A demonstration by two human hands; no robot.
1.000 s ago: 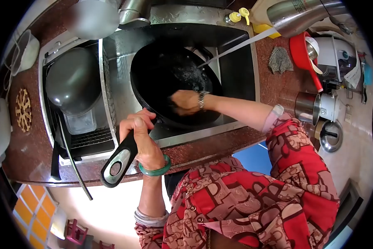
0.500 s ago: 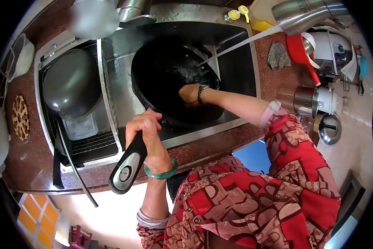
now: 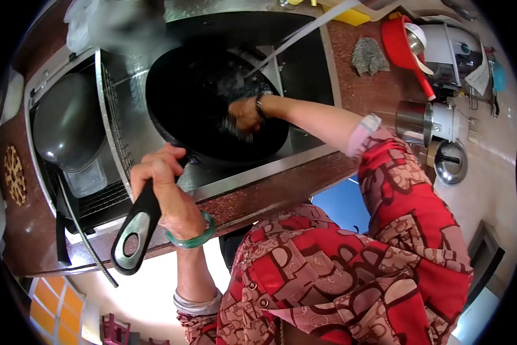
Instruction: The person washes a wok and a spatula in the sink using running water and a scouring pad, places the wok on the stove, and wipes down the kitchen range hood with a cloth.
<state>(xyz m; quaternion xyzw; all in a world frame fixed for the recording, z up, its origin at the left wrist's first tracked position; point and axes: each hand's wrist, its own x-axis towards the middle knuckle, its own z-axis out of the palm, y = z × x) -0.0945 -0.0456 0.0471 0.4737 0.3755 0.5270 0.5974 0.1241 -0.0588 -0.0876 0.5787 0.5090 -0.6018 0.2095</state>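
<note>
My left hand (image 3: 166, 190), with a green bangle at the wrist, is wrapped round the long black handle (image 3: 136, 236) of a dark wok (image 3: 183, 86). The wok sits tilted over the steel sink (image 3: 258, 173). Inside it, my right hand (image 3: 245, 117) is closed and pressed low against the wok's inner surface. Something with light streaks shows under those fingers, too blurred to name. A stream of water (image 3: 304, 35) runs from the upper right into the wok and splashes near the right hand.
An upturned dark pan (image 3: 68, 121) rests in the rack on the left, above a clear plastic box (image 3: 88, 181). A wooden trivet (image 3: 15, 175) lies further left. On the right are a grey mesh scrubber (image 3: 369, 56), a red strainer (image 3: 397, 46), a steel pot (image 3: 412, 122) and a lid (image 3: 451, 162).
The whole view has shifted, so the sink and wok now appear further left and higher. My right hand has moved slightly within the wok; my left hand keeps its hold on the handle.
</note>
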